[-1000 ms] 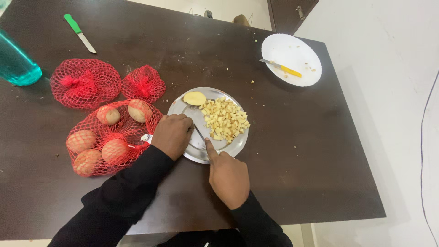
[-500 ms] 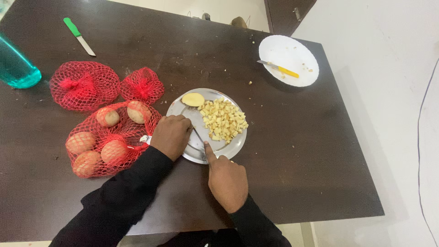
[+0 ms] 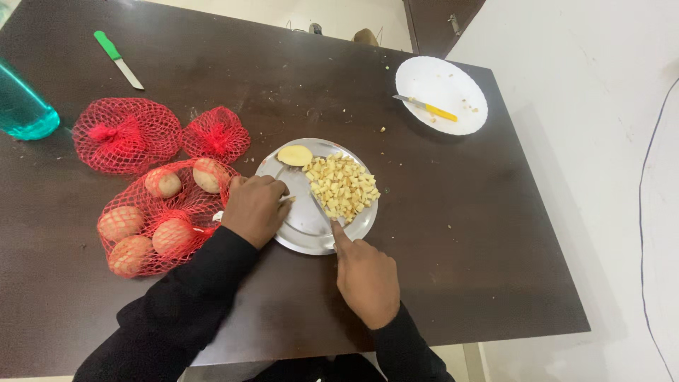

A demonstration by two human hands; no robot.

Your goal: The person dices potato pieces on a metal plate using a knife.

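We see dark brown table (image 3: 460, 233). On it: steel plate (image 3: 300, 226), white plate (image 3: 453, 88), green-handled knife (image 3: 118, 59), teal bottle (image 3: 25, 110), two empty red net bags (image 3: 126, 134) (image 3: 216, 134), red net bag of potatoes (image 3: 159, 216), scattered crumbs.

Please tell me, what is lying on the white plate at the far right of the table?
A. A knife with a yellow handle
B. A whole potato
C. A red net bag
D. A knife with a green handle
A: the white plate holds a yellow-handled knife and only a few crumbs.
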